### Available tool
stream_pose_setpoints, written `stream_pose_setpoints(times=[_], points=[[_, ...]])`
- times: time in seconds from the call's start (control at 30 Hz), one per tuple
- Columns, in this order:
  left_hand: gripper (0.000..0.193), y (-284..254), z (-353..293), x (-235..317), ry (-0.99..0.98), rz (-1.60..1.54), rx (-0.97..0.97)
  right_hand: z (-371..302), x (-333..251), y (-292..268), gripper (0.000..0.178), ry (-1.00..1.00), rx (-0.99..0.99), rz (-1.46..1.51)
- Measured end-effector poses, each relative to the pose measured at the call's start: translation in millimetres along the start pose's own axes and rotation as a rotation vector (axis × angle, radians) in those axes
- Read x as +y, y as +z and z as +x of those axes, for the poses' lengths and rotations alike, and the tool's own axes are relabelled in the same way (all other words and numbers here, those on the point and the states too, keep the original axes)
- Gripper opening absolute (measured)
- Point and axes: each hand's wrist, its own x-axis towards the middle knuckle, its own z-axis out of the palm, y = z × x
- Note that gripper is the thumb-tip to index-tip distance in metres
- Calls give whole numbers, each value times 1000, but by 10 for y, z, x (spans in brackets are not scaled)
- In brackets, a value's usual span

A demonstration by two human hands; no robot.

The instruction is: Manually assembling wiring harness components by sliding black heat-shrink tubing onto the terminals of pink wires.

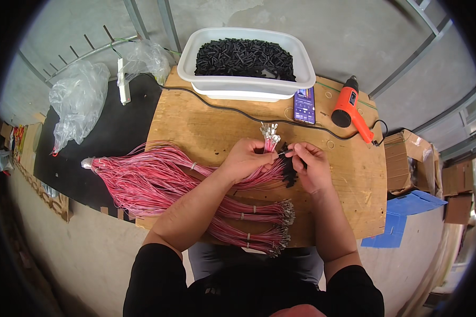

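Observation:
My left hand (244,161) is closed around a small bunch of red and white wires, whose metal terminals (269,133) stick up above the fingers. Thumb and forefinger of that hand also meet a single wire end pointing right. There my right hand (313,166) pinches what looks like a short black sleeve, mostly covered by the fingertips. Between and below the hands lie wire ends with black sleeves (289,173) on them. The long wire bundle (137,182) spreads left across the table, and tied bunches with bare terminals (285,212) lie nearer me.
A white tub (243,87) full of short black tubes stands at the back of the wooden table (354,185). Right of it are a phone (304,107) and an orange heat gun (349,105). A black cable (222,108) crosses the tabletop. Plastic bags (79,100) hang at left.

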Motion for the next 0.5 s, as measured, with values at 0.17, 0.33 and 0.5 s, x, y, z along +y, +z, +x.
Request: stream_pose_setpoints(times=[0.17,0.33,0.5], points=[[14,-8,1,21,24,8,-47,14,10,-64,18,97,-49,82],[12,-10,-6,15,2,-25,-55,18,15,-86,18,92,-89,80],[12,-17,-6,15,-28,-55,-55,12,48,-49,18,27,-93,-13]])
